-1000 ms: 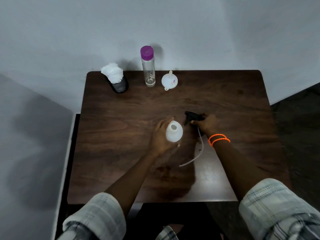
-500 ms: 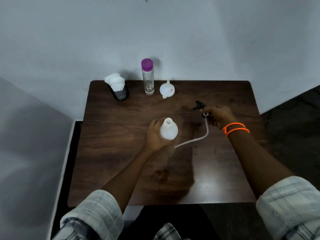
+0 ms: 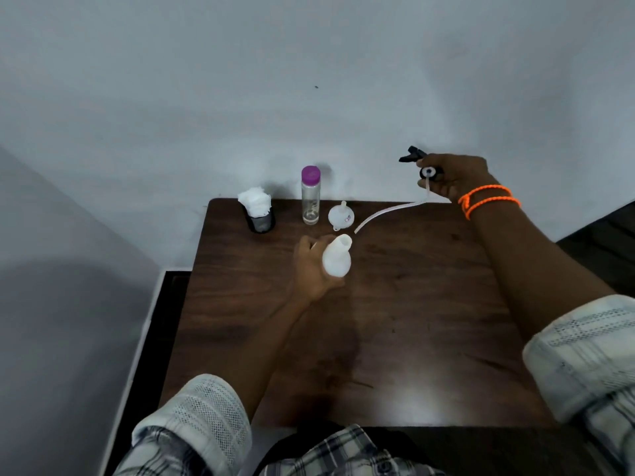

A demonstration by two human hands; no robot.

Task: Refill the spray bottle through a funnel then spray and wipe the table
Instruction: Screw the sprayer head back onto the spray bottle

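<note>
Since the earlier frame, the right hand (image 3: 453, 176) had risen and swung out past the far right edge of the tabletop (image 3: 395, 321), carrying the black sprayer head (image 3: 421, 161) with it. Half a second before, that hand sat low over the wood with the head's tube trailing on the surface; now its grip was curled round the head up against the wall (image 3: 309, 80), nozzle pointing left. The clear tube (image 3: 388, 211) hung from the head and curved down and left, its free end just beside the bottle's mouth and outside it.

The left hand (image 3: 311, 266) had shifted towards the far edge as well. Its grip was wrapped round the lower body of the white bottle (image 3: 337, 257), which stood near the middle of the tabletop, tilted slightly, its open neck towards the funnel (image 3: 340, 214). The funnel lay just beyond the bottle, close to the far edge, untouched.

Left of the funnel stood the clear water bottle (image 3: 310, 197) with its purple cap on, and further left a dark cup (image 3: 262, 221) stuffed with white tissue (image 3: 255, 201); all three had kept their places in a row along the far edge. Orange bands (image 3: 489, 199) circled the right wrist, and both checked sleeves (image 3: 199, 417) were rolled back.
</note>
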